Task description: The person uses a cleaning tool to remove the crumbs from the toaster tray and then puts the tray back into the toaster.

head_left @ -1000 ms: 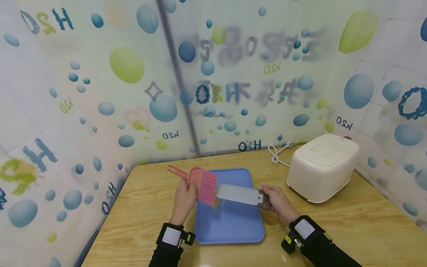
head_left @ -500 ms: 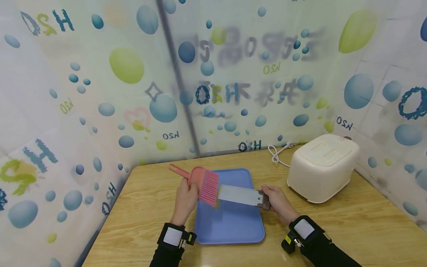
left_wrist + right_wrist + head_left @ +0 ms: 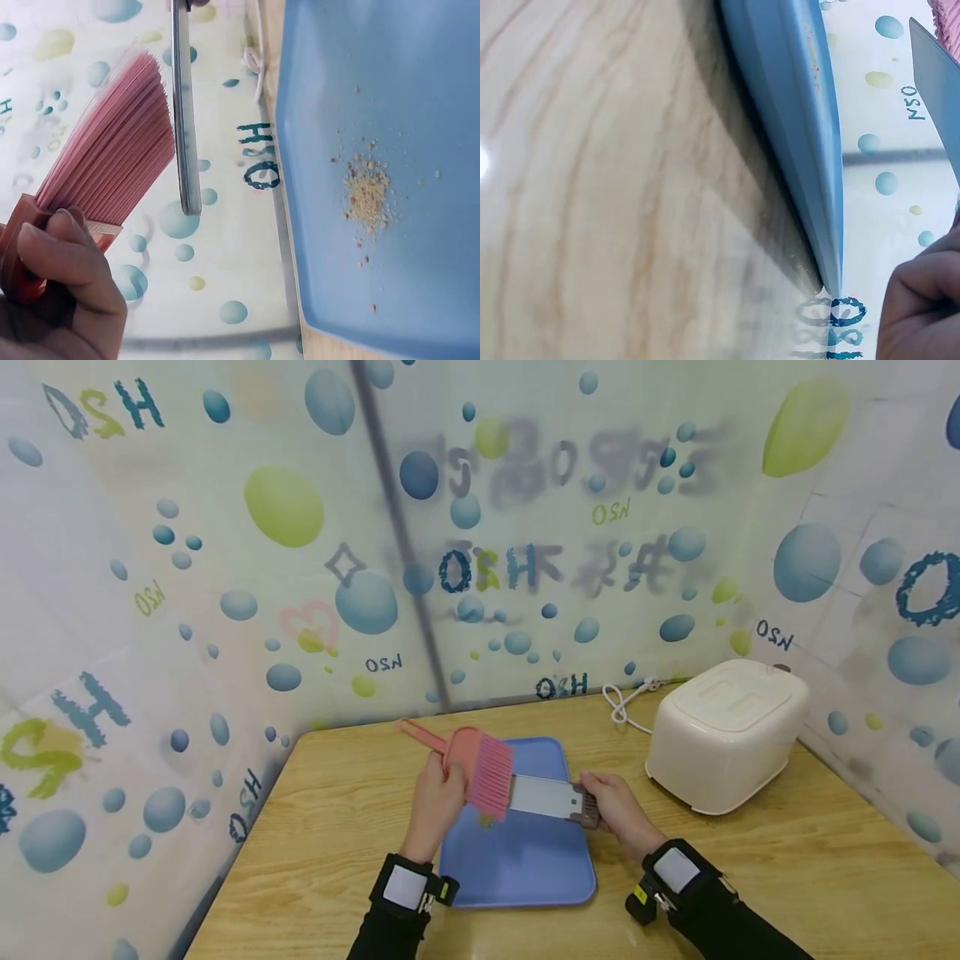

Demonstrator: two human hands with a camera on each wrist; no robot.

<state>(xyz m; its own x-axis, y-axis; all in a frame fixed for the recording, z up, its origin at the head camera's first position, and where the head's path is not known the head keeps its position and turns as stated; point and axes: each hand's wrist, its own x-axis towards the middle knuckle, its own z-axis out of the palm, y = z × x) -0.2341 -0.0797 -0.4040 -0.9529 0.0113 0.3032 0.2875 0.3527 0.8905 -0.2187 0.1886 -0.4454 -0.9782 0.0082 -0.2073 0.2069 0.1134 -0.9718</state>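
My left hand (image 3: 435,806) grips a pink brush (image 3: 491,772) near the base of its bristles, its looped handle pointing up and left. My right hand (image 3: 617,810) pinches the grey-brown end of a flat metal crumb tray (image 3: 542,795). From the head, the bristles cover the crumb tray's left end. The left wrist view has the bristles (image 3: 112,139) right beside the crumb tray's edge (image 3: 184,127). Both are held over a blue tray (image 3: 517,872), where a small heap of tan crumbs (image 3: 366,195) lies with specks scattered round it.
A cream toaster (image 3: 723,739) stands at the right on the wooden table (image 3: 330,827). Its white cord (image 3: 621,703) lies looped behind, near the wall. Patterned curtains (image 3: 225,610) enclose the table at the back and both sides.
My left hand has moved right and slightly up, carrying the brush across the crumb tray's left end. My right hand has shifted slightly left. Crumbs on the blue tray now show below the bristles.
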